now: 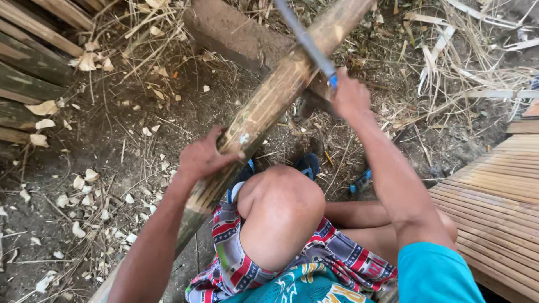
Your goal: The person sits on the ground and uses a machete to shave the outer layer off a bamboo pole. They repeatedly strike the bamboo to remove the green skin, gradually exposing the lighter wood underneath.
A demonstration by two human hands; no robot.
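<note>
The dirt ground (112, 146) fills most of the view, strewn with pale wood chips (78, 196) and dry straw (460, 62); no package, label or sign shows anywhere on it. A mat of thin bamboo slats (494, 202) lies at the right edge, and split bamboo strips (28, 62) are stacked at the upper left. A thick brown log (236, 33) lies across the top, and the long bamboo pole (269, 101) rests slanted over it, running from upper right down to the lower left, just beside the person's bent knee (281, 213). The left hand (202, 157) is wrapped around the pole at its middle, fingers closed over the scraped surface. The right hand (349, 95) is clenched on the blue handle of a long dark blade (303, 39), which lies against the pole where it crosses the log. A blue sandal (307, 164) shows under the pole, near the knee
</note>
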